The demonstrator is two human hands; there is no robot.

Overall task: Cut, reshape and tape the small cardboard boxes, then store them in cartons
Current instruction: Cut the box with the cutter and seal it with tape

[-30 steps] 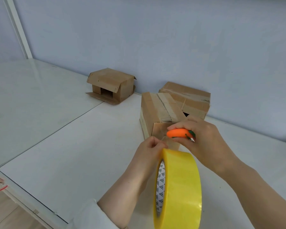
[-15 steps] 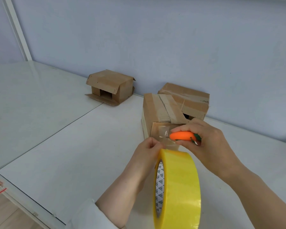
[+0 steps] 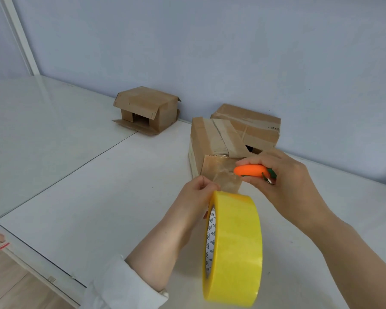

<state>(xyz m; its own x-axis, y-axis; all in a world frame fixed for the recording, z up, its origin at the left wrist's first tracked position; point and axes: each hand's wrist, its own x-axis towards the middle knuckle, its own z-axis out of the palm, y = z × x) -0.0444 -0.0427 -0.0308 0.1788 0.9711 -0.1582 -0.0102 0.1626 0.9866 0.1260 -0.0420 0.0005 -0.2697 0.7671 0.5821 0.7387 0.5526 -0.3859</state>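
Observation:
A small taped cardboard box (image 3: 207,143) stands on the white table (image 3: 98,197) in front of me. A clear strip of tape (image 3: 223,175) runs from its near face down to a big yellow tape roll (image 3: 234,248). My left hand (image 3: 196,197) holds the roll at its upper rim, with the roll hanging around my wrist side. My right hand (image 3: 283,177) grips an orange carrot-shaped cutter (image 3: 252,170), its tip at the stretched tape beside the box's near face.
A second taped box (image 3: 252,126) lies just behind the first, against the blue wall. An open box with loose flaps (image 3: 147,110) sits further left by the wall. The table's near-left edge (image 3: 38,259) drops to a wooden floor.
The tape strip between box and roll has lengthened as my left hand drew the roll slightly back. My right hand with the cutter shifted a little right and down along the box's near face.

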